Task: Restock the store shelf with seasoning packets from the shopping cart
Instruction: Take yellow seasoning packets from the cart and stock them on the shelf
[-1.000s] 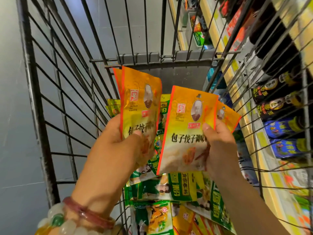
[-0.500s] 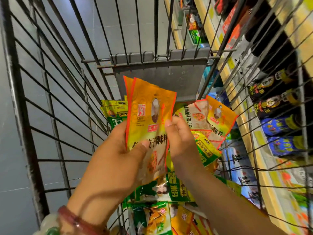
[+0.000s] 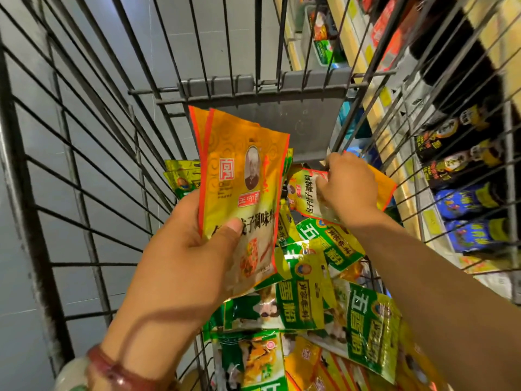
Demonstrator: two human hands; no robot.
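Nearest, bottom left: reddish-brown bead bracelet (image 3: 112, 368) is sitting on the left wrist, pale beads next to it.

Left hand (image 3: 180, 266) is gripping a stack of orange-yellow plastic seasoning packets w/ red edges and a portrait print (image 3: 242, 198), held upright above the cart load. Thumb (image 3: 225, 230) is pressing across the front face low down, other fingers are wrapping behind, so the hand is closed on the stack. At least 2 packets are showing at the top edge; exact count unclear.

Under and right of that hand: pile of green-and-yellow plastic seasoning packets (image 3: 363, 337) is lying loose and overlapping on the floor of the dark wire shopping cart (image 3: 84, 170), w/ a few orange ones mixed in at the bottom.

Right forearm is crossing over the pile. Right hand (image 3: 349, 187) is reaching down at the far end of the cart, fingers curled, pinching another orange-yellow packet lying sideways (image 3: 306, 190) on top of the pile. Fingertips are mostly hidden behind the hand, so how firm the hold is can't be told.

Behind: grey plastic flap panel (image 3: 282, 119) is hanging on the cart's front wall.

Far right, thru the wire: store shelf (image 3: 375, 108) is carrying dark bottles w/ black-gold labels (image 3: 462, 153) and blue-labelled bottles (image 3: 473, 218). Grey tiled floor (image 3: 93, 66) is showing thru the left side.
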